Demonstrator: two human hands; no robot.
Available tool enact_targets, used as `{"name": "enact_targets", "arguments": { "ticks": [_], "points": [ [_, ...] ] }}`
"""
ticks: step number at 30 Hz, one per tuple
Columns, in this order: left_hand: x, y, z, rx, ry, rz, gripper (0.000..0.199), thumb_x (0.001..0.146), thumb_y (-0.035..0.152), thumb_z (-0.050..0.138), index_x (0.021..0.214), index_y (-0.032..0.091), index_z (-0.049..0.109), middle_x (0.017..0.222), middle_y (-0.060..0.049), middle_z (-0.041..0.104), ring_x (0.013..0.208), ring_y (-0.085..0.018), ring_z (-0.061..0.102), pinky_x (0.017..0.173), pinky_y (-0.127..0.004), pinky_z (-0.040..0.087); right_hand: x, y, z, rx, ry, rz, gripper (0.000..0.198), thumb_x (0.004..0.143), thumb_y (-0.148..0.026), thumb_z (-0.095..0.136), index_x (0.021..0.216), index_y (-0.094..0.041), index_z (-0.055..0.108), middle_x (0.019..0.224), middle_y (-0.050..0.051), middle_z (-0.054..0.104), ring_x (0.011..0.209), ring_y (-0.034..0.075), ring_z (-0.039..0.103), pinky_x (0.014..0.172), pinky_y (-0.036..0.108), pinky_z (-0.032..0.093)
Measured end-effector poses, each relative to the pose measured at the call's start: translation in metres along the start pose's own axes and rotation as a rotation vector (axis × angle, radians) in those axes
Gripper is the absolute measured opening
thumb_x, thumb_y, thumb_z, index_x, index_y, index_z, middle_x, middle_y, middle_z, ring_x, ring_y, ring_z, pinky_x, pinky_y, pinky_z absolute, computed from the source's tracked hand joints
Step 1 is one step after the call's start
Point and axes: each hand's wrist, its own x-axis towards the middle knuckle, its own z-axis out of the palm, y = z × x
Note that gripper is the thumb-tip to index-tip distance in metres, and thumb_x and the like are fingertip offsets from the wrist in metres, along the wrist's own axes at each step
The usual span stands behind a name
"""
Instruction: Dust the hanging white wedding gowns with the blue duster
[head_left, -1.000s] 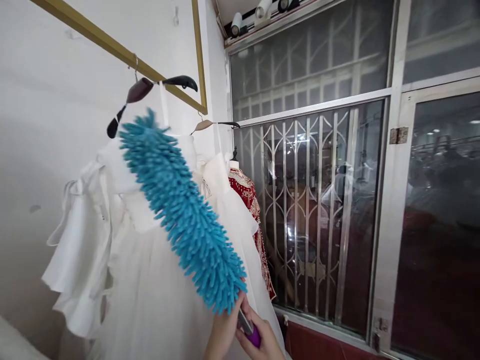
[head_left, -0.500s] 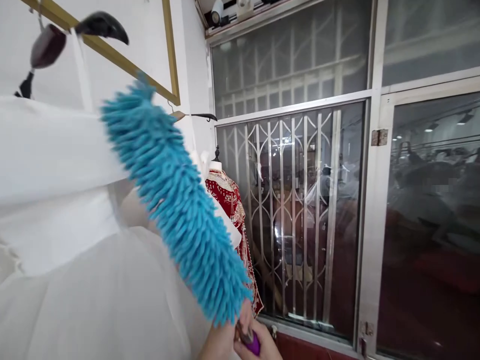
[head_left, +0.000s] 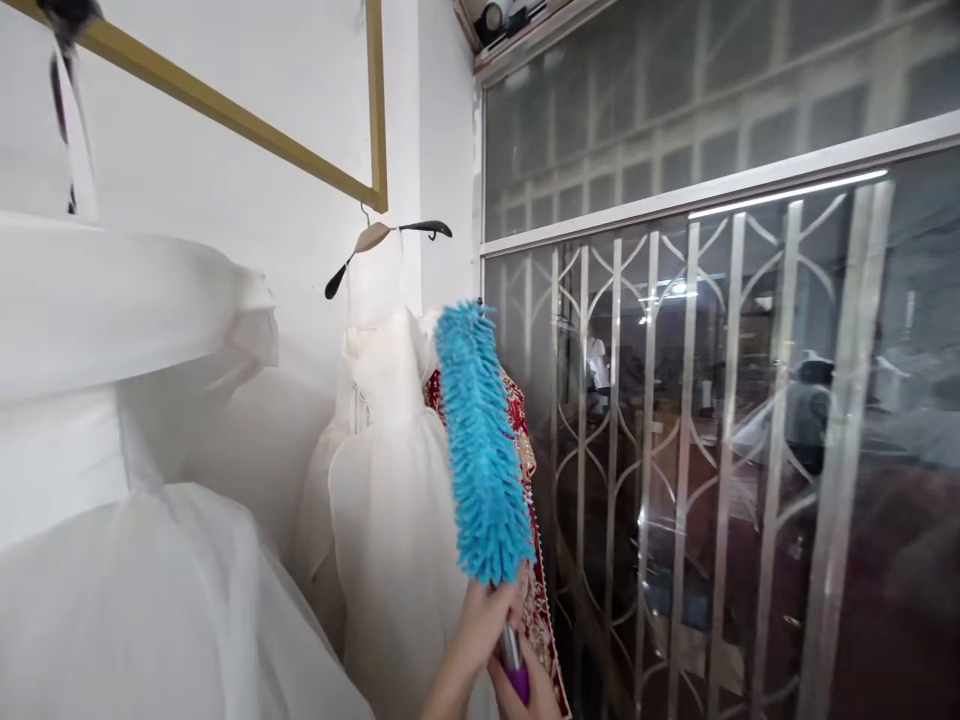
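Blue duster (head_left: pixel 486 450) is upright near the middle, tilted slightly, its fluffy head in front of a beaded red garment (head_left: pixel 541 620) (can't tell from over here whether it's actually touching the cloth). So, left to right: a big white gown (head_left: pixel 67 430) fills the near side, skirt puffed out, with a gold rail (head_left: pixel 240 115) up high against a plain white wall (head_left: pixel 232 215). Next, a tan and black hanger (head_left: pixel 371 238) hooks up by the rail's lower corner, with a second white gown (head_left: pixel 397 490) under it, close to the room's corner. Then the person's left hand (head_left: pixel 480 617) is wrapped round the silver shaft (head_left: pixel 511 648) right below the fluff, and the right hand (head_left: pixel 535 690) grips the purple handle (head_left: pixel 519 684) lower down. Whole right side is dark glass (head_left: pixel 720 90) in a pale frame (head_left: pixel 675 197), smudgy and full of glints, with a metal grille (head_left: pixel 847 420) across the lower part.
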Motion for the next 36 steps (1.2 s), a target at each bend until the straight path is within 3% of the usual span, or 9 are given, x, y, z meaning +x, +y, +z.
{"name": "enact_targets", "arguments": {
  "ticks": [3, 6, 11, 16, 21, 26, 31, 34, 36],
  "points": [
    [0.024, 0.019, -0.010, -0.103, 0.096, 0.032, 0.047, 0.063, 0.056, 0.062, 0.047, 0.021, 0.035, 0.035, 0.009, 0.031, 0.036, -0.006, 0.031, 0.044, -0.021, 0.031, 0.034, -0.035, 0.012, -0.076, -0.191, -0.019, 0.043, 0.070, -0.038, 0.062, 0.108, -0.016, 0.061, 0.101, 0.008, 0.069, 0.096, 0.025, 0.062, 0.086, 0.034, 0.049],
    [0.039, 0.013, -0.018, -0.170, 0.225, 0.046, 0.045, 0.060, 0.056, 0.062, 0.053, 0.021, 0.034, 0.041, 0.012, 0.028, 0.036, -0.004, 0.024, 0.041, -0.019, 0.028, 0.052, -0.043, 0.016, -0.124, -0.326, -0.058, 0.034, 0.072, -0.030, 0.059, 0.103, -0.017, 0.063, 0.078, 0.003, 0.068, 0.078, 0.021, 0.063, 0.072, 0.030, 0.052],
    [0.050, -0.001, -0.008, -0.104, 0.248, 0.054, 0.044, 0.057, 0.056, 0.061, 0.048, 0.022, 0.037, 0.035, 0.010, 0.032, 0.032, -0.005, 0.029, 0.040, -0.021, 0.029, 0.061, -0.024, 0.007, -0.149, -0.294, -0.047, 0.026, 0.074, -0.034, 0.055, 0.091, -0.015, 0.064, 0.062, 0.000, 0.060, 0.057, 0.015, 0.055, 0.059, 0.024, 0.049],
    [0.071, 0.034, -0.005, -0.006, 0.163, 0.146, 0.036, 0.062, 0.042, 0.064, 0.044, 0.020, 0.042, 0.033, 0.006, 0.039, 0.036, -0.009, 0.039, 0.044, -0.024, 0.032, 0.090, -0.040, 0.017, -0.218, -0.286, -0.154, 0.035, 0.081, -0.037, 0.044, 0.105, -0.014, 0.054, 0.057, -0.001, 0.054, 0.058, 0.017, 0.056, 0.055, 0.024, 0.047],
    [0.094, 0.018, -0.022, -0.062, 0.268, 0.135, 0.039, 0.064, 0.047, 0.059, 0.047, 0.022, 0.035, 0.035, 0.009, 0.033, 0.035, -0.007, 0.032, 0.043, -0.023, 0.031, 0.114, -0.021, 0.026, -0.334, -0.382, -0.180, 0.031, 0.080, -0.032, 0.041, 0.100, -0.011, 0.053, 0.067, 0.003, 0.058, 0.059, 0.017, 0.056, 0.062, 0.027, 0.046],
    [0.067, -0.018, -0.043, -0.149, 0.338, 0.065, 0.043, 0.065, 0.052, 0.058, 0.050, 0.022, 0.032, 0.041, 0.011, 0.029, 0.036, -0.004, 0.025, 0.043, -0.022, 0.028, 0.097, 0.015, 0.027, -0.379, -0.510, -0.165, 0.034, 0.078, -0.029, 0.042, 0.102, -0.009, 0.056, 0.064, 0.002, 0.058, 0.056, 0.016, 0.055, 0.068, 0.028, 0.049],
    [0.051, 0.010, -0.055, -0.142, 0.275, 0.121, 0.044, 0.067, 0.052, 0.059, 0.048, 0.021, 0.033, 0.039, 0.010, 0.027, 0.038, -0.005, 0.025, 0.047, -0.023, 0.030, 0.093, -0.009, 0.047, -0.358, -0.578, -0.173, 0.030, 0.080, -0.033, 0.043, 0.095, -0.012, 0.058, 0.059, 0.001, 0.057, 0.051, 0.015, 0.052, 0.060, 0.026, 0.048],
    [0.063, 0.018, -0.058, -0.099, 0.303, 0.110, 0.040, 0.066, 0.048, 0.061, 0.050, 0.021, 0.036, 0.039, 0.010, 0.028, 0.037, -0.005, 0.025, 0.045, -0.023, 0.029, 0.095, -0.019, 0.061, -0.248, -0.523, -0.102, 0.037, 0.079, -0.036, 0.042, 0.103, -0.010, 0.055, 0.074, 0.007, 0.065, 0.067, 0.019, 0.060, 0.069, 0.028, 0.050],
    [0.067, 0.005, -0.058, -0.091, 0.367, 0.071, 0.042, 0.061, 0.052, 0.064, 0.052, 0.021, 0.037, 0.041, 0.010, 0.030, 0.036, -0.005, 0.025, 0.042, -0.022, 0.028, 0.088, -0.009, 0.061, -0.167, -0.492, -0.033, 0.046, 0.077, -0.037, 0.043, 0.111, -0.007, 0.052, 0.098, 0.015, 0.066, 0.091, 0.022, 0.062, 0.082, 0.029, 0.048]
  ]
}}
